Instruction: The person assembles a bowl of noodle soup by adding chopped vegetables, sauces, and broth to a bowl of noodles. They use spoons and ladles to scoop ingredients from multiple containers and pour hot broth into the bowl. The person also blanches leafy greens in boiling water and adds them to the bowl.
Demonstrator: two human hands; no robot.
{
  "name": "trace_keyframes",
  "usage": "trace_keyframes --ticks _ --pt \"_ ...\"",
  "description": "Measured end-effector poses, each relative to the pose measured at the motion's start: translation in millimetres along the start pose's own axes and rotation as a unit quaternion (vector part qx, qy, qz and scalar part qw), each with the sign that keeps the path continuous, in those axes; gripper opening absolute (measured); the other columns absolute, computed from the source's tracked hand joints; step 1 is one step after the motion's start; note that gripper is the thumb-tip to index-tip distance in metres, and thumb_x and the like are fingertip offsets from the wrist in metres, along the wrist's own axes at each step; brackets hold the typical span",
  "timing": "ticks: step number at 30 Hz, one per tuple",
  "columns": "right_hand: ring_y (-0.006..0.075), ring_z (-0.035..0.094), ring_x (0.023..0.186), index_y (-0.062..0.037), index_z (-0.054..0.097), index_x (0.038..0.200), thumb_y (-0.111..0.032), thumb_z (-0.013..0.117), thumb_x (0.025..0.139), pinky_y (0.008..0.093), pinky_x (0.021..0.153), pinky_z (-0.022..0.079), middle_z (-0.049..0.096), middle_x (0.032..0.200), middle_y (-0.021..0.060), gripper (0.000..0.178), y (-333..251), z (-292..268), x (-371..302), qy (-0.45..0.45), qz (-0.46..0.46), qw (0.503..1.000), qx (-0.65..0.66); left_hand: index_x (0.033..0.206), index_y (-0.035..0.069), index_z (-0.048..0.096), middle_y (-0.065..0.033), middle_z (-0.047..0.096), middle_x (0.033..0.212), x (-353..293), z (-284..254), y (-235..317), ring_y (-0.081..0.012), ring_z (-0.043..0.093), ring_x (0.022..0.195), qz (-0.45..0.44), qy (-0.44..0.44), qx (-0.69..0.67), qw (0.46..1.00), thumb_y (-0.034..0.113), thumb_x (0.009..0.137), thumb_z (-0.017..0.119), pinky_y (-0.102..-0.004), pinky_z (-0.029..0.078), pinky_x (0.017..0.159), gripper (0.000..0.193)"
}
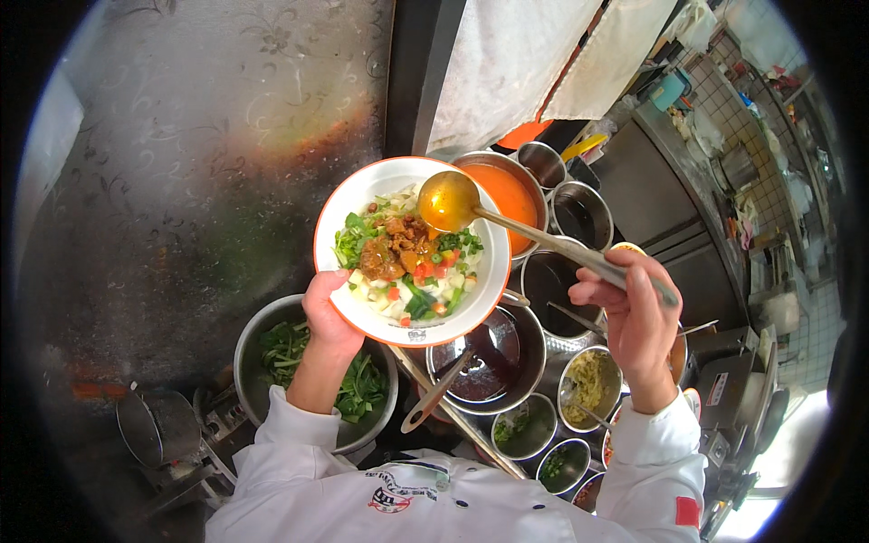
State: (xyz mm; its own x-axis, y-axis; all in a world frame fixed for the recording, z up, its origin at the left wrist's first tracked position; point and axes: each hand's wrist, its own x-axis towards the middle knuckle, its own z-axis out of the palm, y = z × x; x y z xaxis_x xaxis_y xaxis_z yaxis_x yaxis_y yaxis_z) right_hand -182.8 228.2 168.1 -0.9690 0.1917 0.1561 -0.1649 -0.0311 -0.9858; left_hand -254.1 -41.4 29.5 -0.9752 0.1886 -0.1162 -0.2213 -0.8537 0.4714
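Note:
My left hand (333, 319) grips the left edge of a white bowl (490, 271) with an orange rim, holding it up above the pots. Inside the bowl lie brown chunky topping, chopped greens, red diced bits and pale pieces. With curled fingers, my right hand (639, 317) holds the handle of a metal ladle (566, 247). The ladle's cup is over the bowl's upper right, with oily yellow-orange liquid in it and some seemingly running off its lower edge. What lies under the topping is hidden.
A large pot (243, 348) of leafy greens stands at left. Below the bowl is a pot of dark liquid (493, 362) with a ladle (437, 393) across its rim. An orange-red sauce pot (516, 195), a yellow minced ingredient (593, 385) and small chopped-green containers (525, 430) crowd the right.

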Motion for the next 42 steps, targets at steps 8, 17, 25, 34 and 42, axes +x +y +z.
trace_keyframes --ticks 8,17,25,34,42 --pt "0.0256 0.065 0.071 0.0067 0.051 0.102 -0.018 0.035 0.094 0.0351 0.066 0.056 0.063 0.084 0.0226 0.031 16.3 -63.1 44.3 0.109 0.106 0.963 0.224 0.123 -0.011 0.042 -0.0262 0.05 0.121 -3.5 -4.6 3.7 -0.0371 0.051 0.111 0.021 0.064 -0.023 0.997 0.024 0.075 0.043 -0.0449 0.04 0.098 0.059" --pt "0.0264 0.066 0.079 0.0059 0.05 0.11 -0.019 0.049 0.092 0.0338 0.07 0.055 0.062 0.093 0.0188 0.031 68.1 -66.3 76.3 0.077 0.183 0.98 0.022 0.125 -0.004 0.043 -0.0209 0.052 0.121 -2.9 -2.0 13.0 -0.032 0.052 0.111 0.002 0.043 0.024 0.999 0.025 0.074 0.046 -0.0417 0.041 0.097 0.059" --pt "0.0313 0.063 0.08 0.0004 0.065 0.093 -0.033 0.062 0.082 0.0388 0.072 0.051 0.064 0.083 0.0187 0.036 28.3 -252.1 72.4 0.013 0.102 0.653 -0.75 0.131 -0.004 0.038 -0.0201 0.046 0.131 -34.5 33.0 11.9 -0.0322 0.048 0.117 -0.002 0.086 0.095 0.992 0.032 0.078 0.045 -0.0427 0.038 0.1 0.064" --pt "0.0333 0.062 0.088 -0.0048 0.065 0.098 -0.05 0.066 0.072 0.0403 0.077 0.049 0.065 0.09 0.0175 0.052 -5.6 -291.5 -5.3 -0.248 0.263 0.53 -0.767 0.131 -0.002 0.037 -0.0211 0.046 0.13 -74.7 93.6 -16.6 -0.0337 0.047 0.117 0.015 0.056 0.137 0.989 0.032 0.072 0.046 -0.0441 0.037 0.101 0.069" --pt "0.0374 0.062 0.087 -0.0024 0.057 0.109 -0.036 0.065 0.078 0.043 0.079 0.049 0.064 0.088 0.0231 0.047 -2.4 -303.3 -54.7 -0.236 0.178 0.654 -0.696 0.131 -0.003 0.037 -0.0221 0.045 0.13 -113.8 142.5 -82.3 -0.0354 0.048 0.116 0.005 0.033 0.128 0.991 0.029 0.069 0.05 -0.0448 0.037 0.101 0.071"
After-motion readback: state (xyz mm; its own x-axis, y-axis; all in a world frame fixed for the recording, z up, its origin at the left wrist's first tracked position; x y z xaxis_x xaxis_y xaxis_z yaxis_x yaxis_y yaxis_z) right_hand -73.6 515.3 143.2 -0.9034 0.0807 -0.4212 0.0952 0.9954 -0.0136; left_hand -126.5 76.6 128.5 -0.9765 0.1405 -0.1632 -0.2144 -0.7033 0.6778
